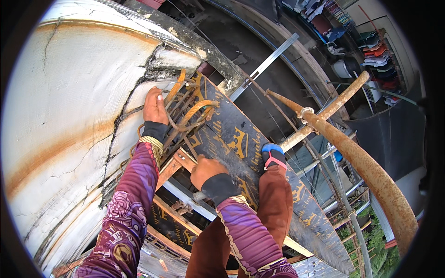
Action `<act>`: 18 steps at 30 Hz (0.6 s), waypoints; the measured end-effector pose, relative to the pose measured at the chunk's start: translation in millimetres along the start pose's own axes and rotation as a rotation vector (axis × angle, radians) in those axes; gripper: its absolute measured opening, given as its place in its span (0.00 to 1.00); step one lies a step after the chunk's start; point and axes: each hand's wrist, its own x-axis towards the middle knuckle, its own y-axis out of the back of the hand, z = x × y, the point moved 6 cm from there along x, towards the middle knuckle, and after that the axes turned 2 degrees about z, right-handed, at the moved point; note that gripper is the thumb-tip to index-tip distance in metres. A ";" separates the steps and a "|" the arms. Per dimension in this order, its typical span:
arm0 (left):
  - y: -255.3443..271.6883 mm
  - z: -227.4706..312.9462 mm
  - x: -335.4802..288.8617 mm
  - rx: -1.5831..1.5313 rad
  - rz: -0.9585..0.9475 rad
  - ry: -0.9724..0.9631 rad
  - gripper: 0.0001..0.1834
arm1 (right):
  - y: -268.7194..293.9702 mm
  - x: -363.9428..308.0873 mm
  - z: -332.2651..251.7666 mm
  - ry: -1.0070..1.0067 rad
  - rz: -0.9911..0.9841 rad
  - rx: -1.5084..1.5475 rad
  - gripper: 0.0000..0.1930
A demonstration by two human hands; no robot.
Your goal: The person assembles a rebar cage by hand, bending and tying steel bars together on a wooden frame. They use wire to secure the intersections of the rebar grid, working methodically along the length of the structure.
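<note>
Left hand (155, 107): grip pinching rusty rebar cage (187, 113) against white wall (69, 116) | right hand (207, 170): fist closed on tool handle (200, 196) | advise firm footing on black formwork board (241, 139), steady rebar before working.

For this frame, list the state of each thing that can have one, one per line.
left hand: gripping the rusty rebar cage against the cracked white wall
right hand: closed around a tool, mostly hidden
dark printed board: lying flat, underfoot
scaffold pipes: rusted, clamped crosswise
</note>
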 end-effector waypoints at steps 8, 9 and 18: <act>-1.0 -1.8 -1.0 -0.007 -0.010 0.012 0.12 | 6.1 8.2 18.7 -0.050 -0.016 0.006 0.17; -1.0 -1.3 -0.9 -0.016 -0.005 0.011 0.12 | 6.4 9.3 20.2 -0.061 -0.010 0.014 0.17; 0.8 3.7 0.5 0.016 0.011 -0.024 0.10 | 12.2 18.5 17.0 -0.053 0.055 0.111 0.16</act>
